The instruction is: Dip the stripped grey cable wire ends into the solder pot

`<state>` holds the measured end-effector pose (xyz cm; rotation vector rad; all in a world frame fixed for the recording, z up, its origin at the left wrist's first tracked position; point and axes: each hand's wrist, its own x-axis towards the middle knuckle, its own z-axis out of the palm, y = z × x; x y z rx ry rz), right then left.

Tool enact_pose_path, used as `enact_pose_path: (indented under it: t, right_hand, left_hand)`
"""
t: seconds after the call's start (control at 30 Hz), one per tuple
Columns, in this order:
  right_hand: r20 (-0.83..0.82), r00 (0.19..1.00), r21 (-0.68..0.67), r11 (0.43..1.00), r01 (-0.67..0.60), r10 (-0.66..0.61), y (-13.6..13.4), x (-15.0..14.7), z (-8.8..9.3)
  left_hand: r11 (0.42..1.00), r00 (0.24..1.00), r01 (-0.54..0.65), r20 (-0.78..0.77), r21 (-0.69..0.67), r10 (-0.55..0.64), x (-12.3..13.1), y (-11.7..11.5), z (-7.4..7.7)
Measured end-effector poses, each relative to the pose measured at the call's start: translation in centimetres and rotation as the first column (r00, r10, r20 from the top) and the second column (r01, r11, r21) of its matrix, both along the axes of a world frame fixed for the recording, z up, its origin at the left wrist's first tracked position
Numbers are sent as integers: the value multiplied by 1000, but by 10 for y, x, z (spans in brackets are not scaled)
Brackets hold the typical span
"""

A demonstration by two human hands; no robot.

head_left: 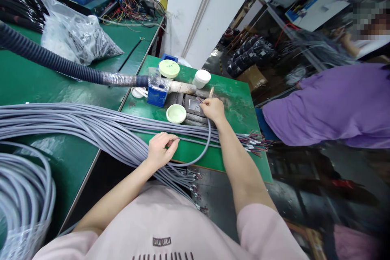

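Note:
My right hand [213,109] is closed on the end of a single grey cable [207,142] and holds its stripped coloured wire tips over a small square metal pot [193,105] set in a dark block. The cable loops down and back toward my left hand [160,149], which pinches a grey cable at the edge of a thick bundle of grey cables [91,128] lying across the green table [237,101]. Several cable ends with coloured wire tips [254,142] stick out to the right of my right forearm.
A corrugated dark hose [61,65] ends at a blue box [157,94] near the pot. A pale green dish [176,113], a green lid [169,68] and a white jar [201,78] stand around it. A person in purple [329,105] works at the right. Bagged parts [76,36] lie at back left.

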<state>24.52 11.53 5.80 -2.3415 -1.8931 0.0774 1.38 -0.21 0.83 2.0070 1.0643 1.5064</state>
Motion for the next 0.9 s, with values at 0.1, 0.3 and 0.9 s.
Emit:
enact_pose_path:
  t: [0.1, 0.3, 0.9]
  right_hand:
    - [-136, 980, 88, 987, -131, 142, -12, -12, 15]
    - [-206, 916, 105, 938, -329, 345, -23, -53, 27]
    - [70, 916, -91, 917, -389, 396, -23, -81, 23]
  left_hand:
    - [1000, 1000, 2, -7, -7, -2, 0, 0, -1]
    - [1000, 1000, 7, -18, -12, -7, 0, -1, -1]
    - [999, 999, 9, -32, -39, -11, -2, -1, -3]
